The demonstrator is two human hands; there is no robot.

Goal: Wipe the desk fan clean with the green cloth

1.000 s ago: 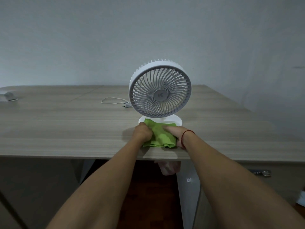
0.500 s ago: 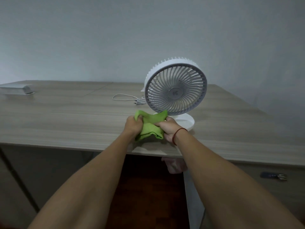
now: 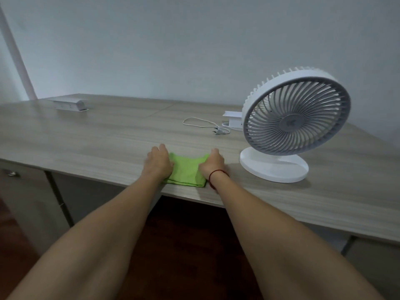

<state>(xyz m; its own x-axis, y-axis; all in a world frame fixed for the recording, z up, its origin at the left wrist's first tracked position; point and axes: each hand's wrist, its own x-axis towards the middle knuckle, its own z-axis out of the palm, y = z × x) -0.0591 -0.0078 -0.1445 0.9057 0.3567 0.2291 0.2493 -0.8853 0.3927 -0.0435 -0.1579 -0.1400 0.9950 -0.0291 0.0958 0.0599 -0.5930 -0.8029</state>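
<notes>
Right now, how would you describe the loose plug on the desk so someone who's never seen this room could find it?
Start at the white desk fan standing on the right side of the wooden desk. Just to its left, farther back than the green cloth, a thin white cable loops across the wood. The plug is the small grey-tipped end of that cable, lying loose, unlike the white box behind it.

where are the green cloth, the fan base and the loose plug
green cloth (image 3: 186,172), head view, middle of the folded cloth between the hands
fan base (image 3: 275,168), head view, top of the round white foot
plug (image 3: 219,131), head view, body of the unplugged plug
</notes>
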